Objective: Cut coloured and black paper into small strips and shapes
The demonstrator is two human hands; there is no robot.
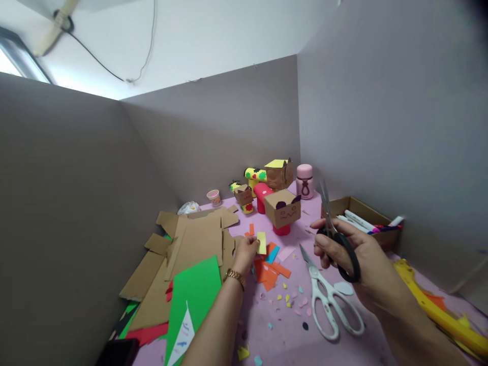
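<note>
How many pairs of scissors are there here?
2: the black-handled scissors in the right hand, and the white-handled scissors lying on the table. Any under the cardboard would be hidden.

The left arm (217,323) extends forward, left grip (247,250) pinched; right grip (364,254) curls.

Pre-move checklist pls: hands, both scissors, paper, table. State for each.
1. Left hand has yellow paper: ok, pinched by the fingers.
2. Right hand has black scissors: ok, held in the fingers.
3. Blades away from left hand: ok, pointing up, well apart.
4. White scissors out of the way: not ok, lying between the arms.
5. Table free of scraps: not ok, littered.
6. Marks on yellow paper: cannot tell.
</note>
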